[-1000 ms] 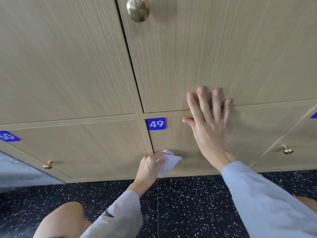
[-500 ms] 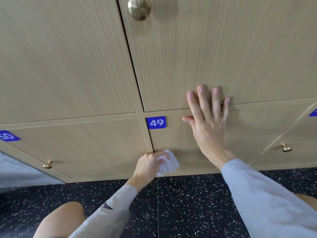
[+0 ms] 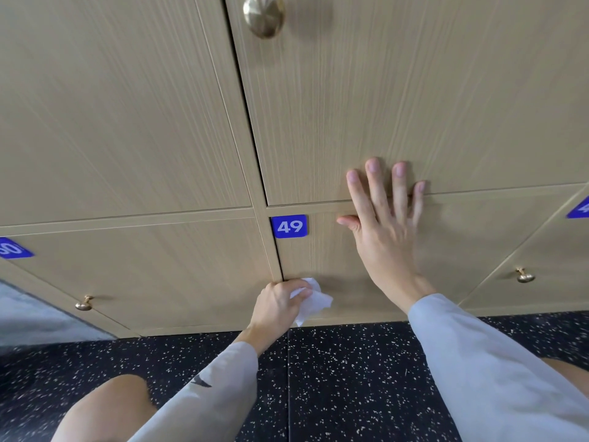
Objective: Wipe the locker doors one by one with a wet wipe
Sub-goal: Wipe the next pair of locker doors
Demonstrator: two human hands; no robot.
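Observation:
Light wood locker doors fill the view. The bottom-row door marked 49 (image 3: 452, 250) has a blue number plate (image 3: 289, 226) at its top left corner. My left hand (image 3: 277, 303) grips a crumpled white wet wipe (image 3: 314, 302) and holds it against the lower left corner of that door. My right hand (image 3: 384, 224) lies flat with fingers spread, palm on door 49 and fingertips reaching onto the door above (image 3: 414, 90).
A large brass knob (image 3: 264, 15) sticks out of the upper door. Small brass knobs sit on the lower left door (image 3: 84, 304) and the lower right door (image 3: 524, 275). Black speckled floor (image 3: 350, 378) runs below the lockers, with my knee (image 3: 108, 409) over it.
My left hand has slid the wipe slightly left toward the door's lower left corner. My right hand has stayed pressed in the same place.

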